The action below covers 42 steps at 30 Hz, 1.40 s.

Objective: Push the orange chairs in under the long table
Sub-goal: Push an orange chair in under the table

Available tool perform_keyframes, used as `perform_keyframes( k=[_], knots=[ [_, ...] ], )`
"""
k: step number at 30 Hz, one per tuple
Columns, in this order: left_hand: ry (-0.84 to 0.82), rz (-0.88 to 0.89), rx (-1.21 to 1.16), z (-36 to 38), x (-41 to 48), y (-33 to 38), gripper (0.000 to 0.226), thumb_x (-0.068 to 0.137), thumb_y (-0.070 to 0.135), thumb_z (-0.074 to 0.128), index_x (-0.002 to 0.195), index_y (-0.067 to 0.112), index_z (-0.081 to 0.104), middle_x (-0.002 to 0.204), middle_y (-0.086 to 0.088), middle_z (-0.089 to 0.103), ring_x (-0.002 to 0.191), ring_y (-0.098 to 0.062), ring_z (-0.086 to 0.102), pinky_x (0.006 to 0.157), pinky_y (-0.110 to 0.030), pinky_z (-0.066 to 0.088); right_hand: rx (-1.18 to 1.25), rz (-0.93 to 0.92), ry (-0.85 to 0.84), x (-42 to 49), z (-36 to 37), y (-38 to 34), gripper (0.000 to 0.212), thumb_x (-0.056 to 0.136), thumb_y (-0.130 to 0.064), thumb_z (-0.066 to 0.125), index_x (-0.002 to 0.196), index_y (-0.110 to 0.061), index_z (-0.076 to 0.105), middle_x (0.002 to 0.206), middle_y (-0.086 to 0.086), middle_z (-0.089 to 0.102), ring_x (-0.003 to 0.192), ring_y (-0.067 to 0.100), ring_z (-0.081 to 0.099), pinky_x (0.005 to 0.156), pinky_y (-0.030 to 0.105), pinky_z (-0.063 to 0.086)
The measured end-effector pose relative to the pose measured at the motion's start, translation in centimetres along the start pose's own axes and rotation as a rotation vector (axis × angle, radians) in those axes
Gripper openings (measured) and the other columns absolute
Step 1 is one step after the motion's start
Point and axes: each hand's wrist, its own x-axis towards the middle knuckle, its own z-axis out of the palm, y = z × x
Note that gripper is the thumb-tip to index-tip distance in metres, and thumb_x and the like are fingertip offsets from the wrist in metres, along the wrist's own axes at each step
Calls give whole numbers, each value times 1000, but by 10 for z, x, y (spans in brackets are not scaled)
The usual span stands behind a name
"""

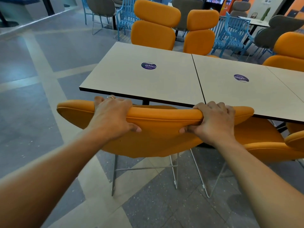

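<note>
We've got left hand and right hand gripping the orange chair backrest; next, push it ahead under the table.

Both hands grip the orange chair's backrest beside the long table.

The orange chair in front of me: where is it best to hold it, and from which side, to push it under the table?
Probably the backrest top of the orange chair, from behind, where the left hand and right hand grip it. That edge is a wide rounded roll, and the seat faces the long table.
</note>
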Motion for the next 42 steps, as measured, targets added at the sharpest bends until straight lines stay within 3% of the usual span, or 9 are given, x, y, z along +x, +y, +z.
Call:
perform_keyframes(
  k=[8,20,42],
  knots=[
    [-14,-30,-4,-1,24,-36,56,62,75,68,96,33,52,96,7,61,99,-21,52,96,-46,31,-7,-4,49,14,11,-26,83,60,-94,52,119,-34,59,115,2,63,114,29,51,101,51,33],
    [-6,-79,-15,-2,58,-70,59,63,70,72,107,35,55,103,8,59,105,-22,49,98,-47,23,1,-9,105,46,25,-55,84,60,-96,49,114,-33,62,110,1,64,110,29,52,98,52,34],
    [49,-145,-18,12,93,-59,62,62,67,75,111,34,58,110,6,62,110,-22,49,99,-46,24,27,-19,43,87,32,-33,88,57,-99,42,115,-35,60,114,1,63,113,29,50,99,52,31]
  ],
)
